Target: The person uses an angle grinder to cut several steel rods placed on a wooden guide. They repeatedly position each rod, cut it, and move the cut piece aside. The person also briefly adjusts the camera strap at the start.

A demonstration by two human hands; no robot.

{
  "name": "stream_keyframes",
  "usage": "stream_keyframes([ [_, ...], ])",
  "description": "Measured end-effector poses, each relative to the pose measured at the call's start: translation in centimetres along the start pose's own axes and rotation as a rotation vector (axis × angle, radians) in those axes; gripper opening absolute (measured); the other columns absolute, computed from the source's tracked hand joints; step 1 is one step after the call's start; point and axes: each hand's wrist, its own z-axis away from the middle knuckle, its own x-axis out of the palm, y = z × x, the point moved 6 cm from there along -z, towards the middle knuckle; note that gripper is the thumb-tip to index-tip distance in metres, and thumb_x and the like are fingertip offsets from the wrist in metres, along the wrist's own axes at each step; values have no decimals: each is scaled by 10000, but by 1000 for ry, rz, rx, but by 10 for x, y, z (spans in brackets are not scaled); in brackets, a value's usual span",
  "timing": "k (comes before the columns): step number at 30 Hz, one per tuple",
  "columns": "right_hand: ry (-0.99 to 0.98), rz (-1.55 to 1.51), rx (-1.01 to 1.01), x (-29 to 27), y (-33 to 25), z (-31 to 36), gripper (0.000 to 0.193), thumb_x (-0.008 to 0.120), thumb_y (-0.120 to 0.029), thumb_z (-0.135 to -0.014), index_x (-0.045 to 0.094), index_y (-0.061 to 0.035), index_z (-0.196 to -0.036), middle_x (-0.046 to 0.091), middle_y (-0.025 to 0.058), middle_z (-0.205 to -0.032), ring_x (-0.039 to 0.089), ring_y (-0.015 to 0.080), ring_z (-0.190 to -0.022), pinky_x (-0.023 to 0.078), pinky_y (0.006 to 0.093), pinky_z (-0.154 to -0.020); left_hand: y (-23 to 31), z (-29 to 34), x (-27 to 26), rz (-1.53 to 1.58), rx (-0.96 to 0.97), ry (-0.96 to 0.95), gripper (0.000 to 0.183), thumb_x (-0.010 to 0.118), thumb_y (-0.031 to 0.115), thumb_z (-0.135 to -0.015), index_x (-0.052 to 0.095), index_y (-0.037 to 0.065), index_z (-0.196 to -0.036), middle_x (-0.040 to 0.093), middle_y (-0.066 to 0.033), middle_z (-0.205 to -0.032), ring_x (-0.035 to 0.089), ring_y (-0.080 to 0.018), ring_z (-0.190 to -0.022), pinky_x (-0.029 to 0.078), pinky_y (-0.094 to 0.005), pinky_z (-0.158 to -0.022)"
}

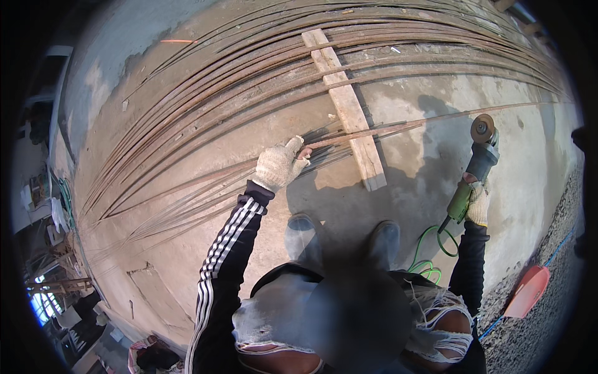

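My left hand (277, 167), in a cream knitted glove with a bare fingertip showing, is closed around one or more thin rusty steel rods (339, 138). How many rods lie in its grasp I cannot tell. The held rods cross over a wooden plank (350, 112) just to the right of the hand. In my gloved right hand (478, 202) is a green-bodied angle grinder (460, 201), held off to the right. Its round disc (482, 128) points away from me, apart from the rods. Whether the disc is spinning does not show.
More long rusty rods (249, 68) run across the far floor, over the plank. The grinder's green cord (418, 249) coils beside my right boot (384, 242). A red scoop-like object (528, 292) and a blue line (560, 245) lie on gravel at right. Clutter fills the left edge.
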Motion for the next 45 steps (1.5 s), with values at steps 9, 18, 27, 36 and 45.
stream_keyframes([
  [9,-256,-45,102,14,22,-43,389,640,-358,-1037,737,-30,-1224,716,48,-1022,647,146,-880,520,322,-805,18,50,20,36,-50,-151,471,618,498,-1017,663,77,-1223,727,-201,-1034,736,-441,-882,593,-540,-735],
  [18,-272,30,144,46,2,-33,397,649,-398,-1030,734,-44,-1189,703,36,-1010,643,146,-854,522,325,-781,36,53,-28,35,58,141,381,647,492,-1004,645,116,-1064,673,-156,-890,705,-390,-778,572,-504,-648],
  [27,-290,63,172,57,-4,-46,409,657,-438,-1022,730,-58,-1154,690,25,-998,638,145,-827,524,328,-757,28,45,-36,43,100,123,371,661,491,-1003,637,123,-1045,653,-116,-836,716,-338,-740,570,-463,-592],
  [36,-137,-143,75,-68,53,-7,330,630,-315,-1042,692,-28,-1193,718,58,-1061,691,151,-869,563,319,-771,17,41,-6,-157,79,19,394,730,468,-977,661,99,-1098,715,-139,-862,729,-355,-709,567,-447,-570],
  [45,-14,-458,128,-66,44,44,176,689,-150,-951,685,-21,-1070,757,139,-1087,714,198,-911,591,320,-781,7,31,-5,-160,0,-32,337,710,397,-1012,640,82,-1113,726,-213,-936,725,-424,-773,556,-514,-625],
])
